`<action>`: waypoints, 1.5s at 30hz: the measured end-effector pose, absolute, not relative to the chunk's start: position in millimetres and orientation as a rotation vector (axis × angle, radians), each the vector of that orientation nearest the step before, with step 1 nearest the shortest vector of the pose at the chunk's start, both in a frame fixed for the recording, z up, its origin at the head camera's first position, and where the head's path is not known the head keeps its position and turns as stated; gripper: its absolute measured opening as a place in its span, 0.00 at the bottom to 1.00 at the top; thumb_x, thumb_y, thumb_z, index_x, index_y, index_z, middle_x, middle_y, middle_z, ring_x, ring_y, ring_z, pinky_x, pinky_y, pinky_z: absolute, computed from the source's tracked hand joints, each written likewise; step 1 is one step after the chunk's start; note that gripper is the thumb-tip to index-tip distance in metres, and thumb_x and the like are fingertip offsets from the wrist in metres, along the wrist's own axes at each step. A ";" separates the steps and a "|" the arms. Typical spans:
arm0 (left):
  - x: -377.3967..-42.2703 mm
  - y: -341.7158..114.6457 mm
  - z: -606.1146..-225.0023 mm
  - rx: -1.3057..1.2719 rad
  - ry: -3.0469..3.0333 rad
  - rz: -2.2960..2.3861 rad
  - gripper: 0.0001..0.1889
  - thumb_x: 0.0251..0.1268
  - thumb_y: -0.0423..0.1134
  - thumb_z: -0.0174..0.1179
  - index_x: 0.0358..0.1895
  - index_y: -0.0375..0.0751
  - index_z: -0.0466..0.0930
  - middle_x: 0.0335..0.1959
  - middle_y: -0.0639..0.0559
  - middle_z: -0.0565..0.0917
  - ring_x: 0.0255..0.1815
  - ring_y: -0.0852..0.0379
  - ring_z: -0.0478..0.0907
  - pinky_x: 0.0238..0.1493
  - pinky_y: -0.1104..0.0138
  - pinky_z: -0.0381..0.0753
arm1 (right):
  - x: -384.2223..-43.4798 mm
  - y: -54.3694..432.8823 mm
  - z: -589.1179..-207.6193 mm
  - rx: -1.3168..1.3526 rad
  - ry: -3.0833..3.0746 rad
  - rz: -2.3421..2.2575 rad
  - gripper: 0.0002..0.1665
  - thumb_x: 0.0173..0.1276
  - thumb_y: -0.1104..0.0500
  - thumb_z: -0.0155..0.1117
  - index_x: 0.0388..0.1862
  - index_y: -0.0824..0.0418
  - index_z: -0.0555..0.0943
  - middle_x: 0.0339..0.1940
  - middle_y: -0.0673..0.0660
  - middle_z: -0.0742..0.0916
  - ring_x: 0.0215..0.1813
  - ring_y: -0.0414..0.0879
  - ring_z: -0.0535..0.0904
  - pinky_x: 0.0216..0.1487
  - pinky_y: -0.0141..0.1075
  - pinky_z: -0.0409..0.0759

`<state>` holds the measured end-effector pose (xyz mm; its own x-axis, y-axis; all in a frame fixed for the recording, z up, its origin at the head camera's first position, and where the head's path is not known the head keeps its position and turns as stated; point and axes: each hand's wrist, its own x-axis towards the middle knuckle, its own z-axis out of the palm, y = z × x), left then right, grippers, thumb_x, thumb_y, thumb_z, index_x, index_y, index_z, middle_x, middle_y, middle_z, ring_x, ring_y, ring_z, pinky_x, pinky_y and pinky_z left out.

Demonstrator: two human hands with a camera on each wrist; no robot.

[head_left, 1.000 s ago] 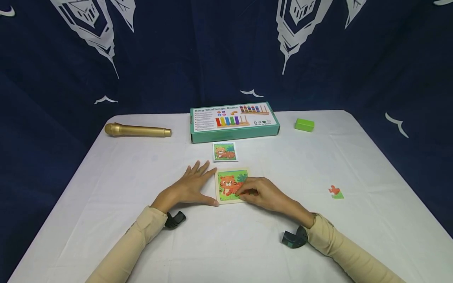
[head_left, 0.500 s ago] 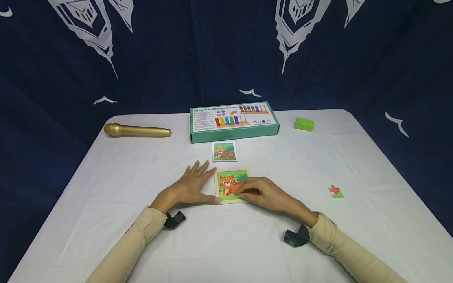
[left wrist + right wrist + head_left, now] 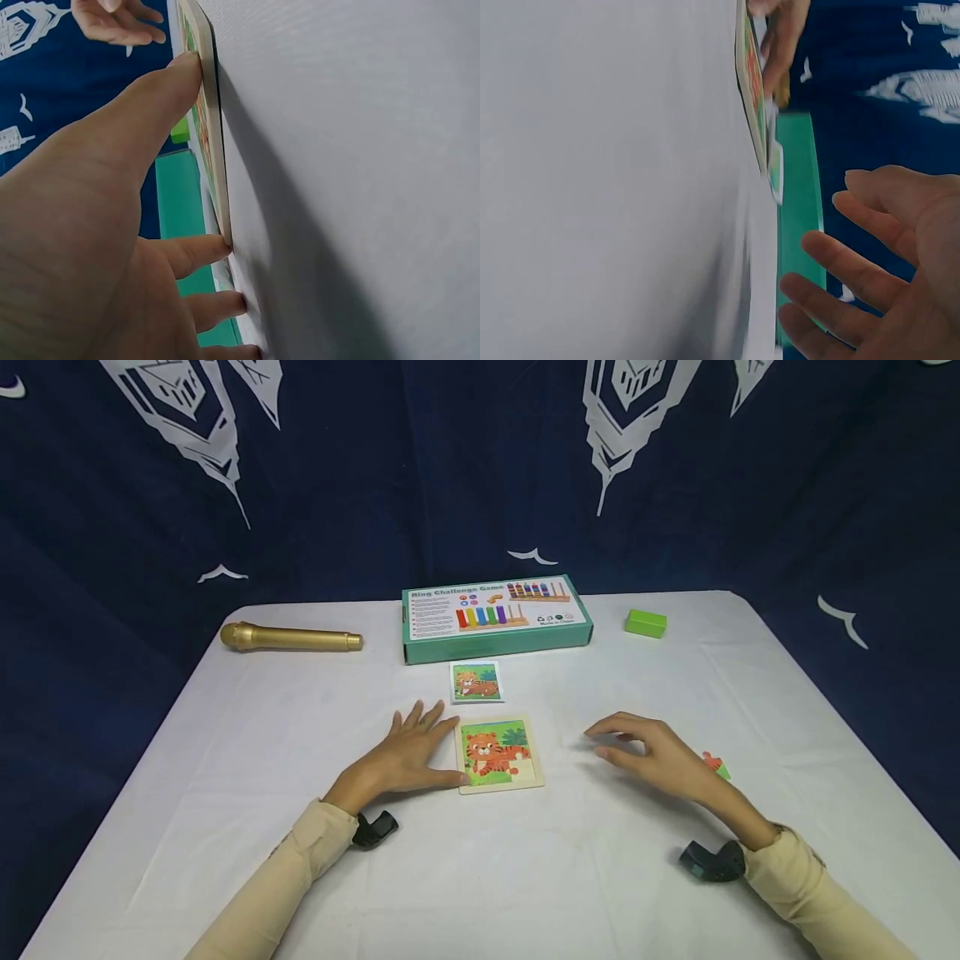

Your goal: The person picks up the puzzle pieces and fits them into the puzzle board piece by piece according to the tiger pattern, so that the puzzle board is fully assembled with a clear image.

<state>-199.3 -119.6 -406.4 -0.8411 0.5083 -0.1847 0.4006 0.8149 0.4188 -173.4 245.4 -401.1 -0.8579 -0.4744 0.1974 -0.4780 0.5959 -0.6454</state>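
A square wooden jigsaw puzzle (image 3: 495, 752) with a tiger picture lies on the white table; bare wood shows in its lower right corner. My left hand (image 3: 401, 760) is spread beside it, the thumb on its near left corner and the index fingertip at its far left corner. To the right of the puzzle, my right hand (image 3: 652, 753) hovers over the cloth with loosely bent fingers, holding nothing. In the right wrist view those fingers (image 3: 847, 262) are apart. A red and green puzzle piece (image 3: 722, 768) lies partly hidden behind the right wrist.
Behind the puzzle lies a small tiger picture card (image 3: 476, 682). Farther back is a teal Ring Challenge Game box (image 3: 497, 620), between a gold microphone (image 3: 292, 637) on the left and a green block (image 3: 646, 623) on the right. A dark blue curtain (image 3: 480, 468) hangs behind the table.
My right hand has left the puzzle and moved right toward the loose piece, uncovering the puzzle's lower right corner. My left hand stays almost in place at the puzzle's left edge.
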 end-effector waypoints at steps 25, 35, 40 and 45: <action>-199.0 -121.2 -408.6 0.703 2.689 0.485 0.61 0.39 0.73 0.66 0.77 0.47 0.50 0.78 0.43 0.41 0.77 0.39 0.28 0.72 0.42 0.29 | -143.3 379.3 -419.2 0.436 -2.981 1.012 0.31 0.55 0.59 0.74 0.57 0.66 0.75 0.68 0.77 0.65 0.70 0.79 0.48 0.62 0.74 0.44; -199.3 -122.1 -407.2 0.710 2.686 0.473 0.61 0.40 0.73 0.66 0.77 0.47 0.49 0.78 0.43 0.40 0.77 0.39 0.28 0.72 0.42 0.28 | -142.8 384.1 -423.4 0.467 -2.929 1.051 0.22 0.57 0.62 0.72 0.50 0.62 0.78 0.67 0.80 0.64 0.68 0.83 0.43 0.62 0.75 0.36; -198.1 -122.0 -406.2 0.705 2.687 0.474 0.60 0.41 0.72 0.66 0.77 0.47 0.49 0.78 0.42 0.41 0.77 0.38 0.28 0.72 0.42 0.28 | -143.6 381.6 -422.3 0.447 -2.917 1.043 0.22 0.56 0.62 0.73 0.49 0.64 0.78 0.66 0.80 0.65 0.68 0.83 0.46 0.63 0.74 0.39; -197.4 -121.9 -406.1 0.704 2.689 0.481 0.60 0.41 0.72 0.66 0.77 0.47 0.50 0.78 0.43 0.41 0.77 0.38 0.28 0.72 0.42 0.28 | -143.4 376.6 -416.5 0.327 -2.918 1.004 0.23 0.60 0.60 0.70 0.52 0.65 0.75 0.61 0.76 0.75 0.64 0.79 0.60 0.58 0.70 0.57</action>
